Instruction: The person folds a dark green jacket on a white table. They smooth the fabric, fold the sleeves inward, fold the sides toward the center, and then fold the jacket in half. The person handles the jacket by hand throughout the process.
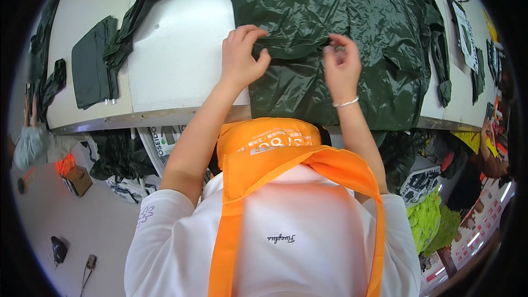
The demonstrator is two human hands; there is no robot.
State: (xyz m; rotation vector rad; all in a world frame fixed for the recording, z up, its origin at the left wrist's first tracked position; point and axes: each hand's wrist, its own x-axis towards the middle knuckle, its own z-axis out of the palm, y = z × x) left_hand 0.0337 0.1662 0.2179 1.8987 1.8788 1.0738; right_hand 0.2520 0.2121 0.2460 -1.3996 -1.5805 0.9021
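A dark green, shiny raincoat [379, 49] lies spread on the white table, one sleeve stretched left and the other hanging down on the right. Across its middle runs a loose flap or hem edge [294, 49] with a pale stitched line. My left hand [242, 58] is at the coat's left side, near the left end of this flap; its thumb and fingers are apart. At the flap's right end is my right hand [343, 66], with a bracelet on the wrist. Its fingers are curled, with a small gap between thumb and forefinger.
A folded dark green garment [93, 63] lies on the table [184, 49] to the left. Printed packages [465, 36] lie at the far right. Below the table edge are dark bundles [124, 154], a cardboard box [78, 180] and yellow-green cloth [424, 219]. Other people work at both sides.
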